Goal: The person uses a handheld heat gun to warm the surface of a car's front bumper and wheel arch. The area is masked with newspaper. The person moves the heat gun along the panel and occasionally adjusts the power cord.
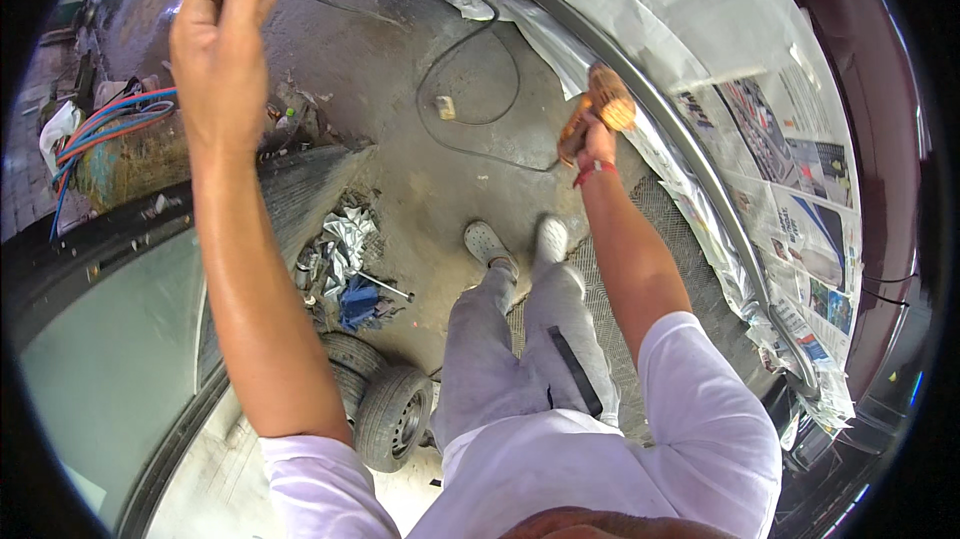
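My left hand [222, 54] is raised at the upper left, thumb and fingers pinched together on a black cord [495, 11]. From there the cord runs right and loops down across the floor toward the tool in my other hand. My right hand [598, 145], with a red band at the wrist, grips an orange-brown corded power tool [612, 107] with a pistol-like handle. The tool's exact kind cannot be made out. It is held close to the paper-covered car body [700, 129], beside a long dark trim strip [655, 74]; I cannot tell whether they touch.
Newspaper [815, 209] and silvery sheeting cover the car at right. A dark-framed glass panel [110, 339] stands at left, near a worn gas cylinder [125, 169] with red and blue hoses [110, 129]. Tyres [395, 419] and crumpled foil [348, 239] lie left of my legs.
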### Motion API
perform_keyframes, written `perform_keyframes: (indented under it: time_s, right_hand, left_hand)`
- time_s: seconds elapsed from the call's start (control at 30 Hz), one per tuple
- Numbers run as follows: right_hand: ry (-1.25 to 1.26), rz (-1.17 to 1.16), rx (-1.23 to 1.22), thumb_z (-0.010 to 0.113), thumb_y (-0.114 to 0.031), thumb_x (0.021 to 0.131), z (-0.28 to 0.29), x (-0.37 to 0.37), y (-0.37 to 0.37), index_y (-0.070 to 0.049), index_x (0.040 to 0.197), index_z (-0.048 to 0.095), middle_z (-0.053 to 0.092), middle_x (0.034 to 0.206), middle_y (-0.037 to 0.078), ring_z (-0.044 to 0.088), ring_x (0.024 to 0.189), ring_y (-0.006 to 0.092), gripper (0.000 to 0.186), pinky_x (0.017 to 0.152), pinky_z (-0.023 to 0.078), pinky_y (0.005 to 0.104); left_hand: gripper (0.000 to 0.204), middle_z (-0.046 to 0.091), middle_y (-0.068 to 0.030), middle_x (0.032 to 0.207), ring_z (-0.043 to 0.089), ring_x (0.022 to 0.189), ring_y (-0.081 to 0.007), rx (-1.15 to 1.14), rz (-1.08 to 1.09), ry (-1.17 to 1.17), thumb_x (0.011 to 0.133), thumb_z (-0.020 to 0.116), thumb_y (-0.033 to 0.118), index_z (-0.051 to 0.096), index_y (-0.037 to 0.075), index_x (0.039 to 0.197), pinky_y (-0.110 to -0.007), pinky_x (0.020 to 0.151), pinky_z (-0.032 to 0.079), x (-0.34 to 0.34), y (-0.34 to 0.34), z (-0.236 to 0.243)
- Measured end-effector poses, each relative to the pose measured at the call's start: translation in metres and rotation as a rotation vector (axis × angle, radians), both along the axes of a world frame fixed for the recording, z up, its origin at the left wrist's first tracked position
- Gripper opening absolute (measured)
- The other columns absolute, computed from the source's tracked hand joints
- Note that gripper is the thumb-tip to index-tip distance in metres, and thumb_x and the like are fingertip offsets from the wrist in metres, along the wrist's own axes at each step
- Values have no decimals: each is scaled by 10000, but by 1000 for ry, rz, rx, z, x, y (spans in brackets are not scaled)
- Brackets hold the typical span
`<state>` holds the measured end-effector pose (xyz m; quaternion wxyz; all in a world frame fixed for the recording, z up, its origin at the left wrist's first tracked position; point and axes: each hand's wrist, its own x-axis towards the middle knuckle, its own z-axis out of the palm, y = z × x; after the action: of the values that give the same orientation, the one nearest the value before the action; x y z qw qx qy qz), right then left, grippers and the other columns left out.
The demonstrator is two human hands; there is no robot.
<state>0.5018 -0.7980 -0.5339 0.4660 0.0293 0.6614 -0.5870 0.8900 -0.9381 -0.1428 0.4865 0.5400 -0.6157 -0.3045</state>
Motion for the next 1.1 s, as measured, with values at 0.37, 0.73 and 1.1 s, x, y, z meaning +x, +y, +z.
perform_keyframes:
  time_s: [0.37, 0.73, 1.1]
  right_hand:
    - [-159, 196, -171, 700, -53, 914, 67, 161, -227, -83, 1213, 584, 661, 985, 46, 648, 890, 207, 322, 801, 542, 395]
    - [-37, 109, -441, 690, -112, 990, 261, 330, -412, -80, 1120, 529, 618, 883, 42, 607, 746, 148, 210, 668, 509, 314]
    - [621, 381, -508, 679, -97, 978, 289, 477, -618, -83, 1309, 364, 591, 1075, 89, 577, 861, 175, 457, 727, 474, 331]
  left_hand:
    - [186, 616, 4, 1052, 593, 1094, -106, -195, 174, 6, 1024, 663, 283, 705, 106, 983, -403, 1080, 494, 145, -192, 69]
    - [244, 606, 2, 1079, 583, 1092, -120, -261, 382, -90, 1021, 672, 344, 740, 111, 1047, -407, 1078, 484, 268, -347, 149]
    - [276, 589, 22, 986, 555, 994, -103, -128, 482, 117, 1004, 702, 357, 655, 98, 922, -364, 965, 487, 390, -476, 176]
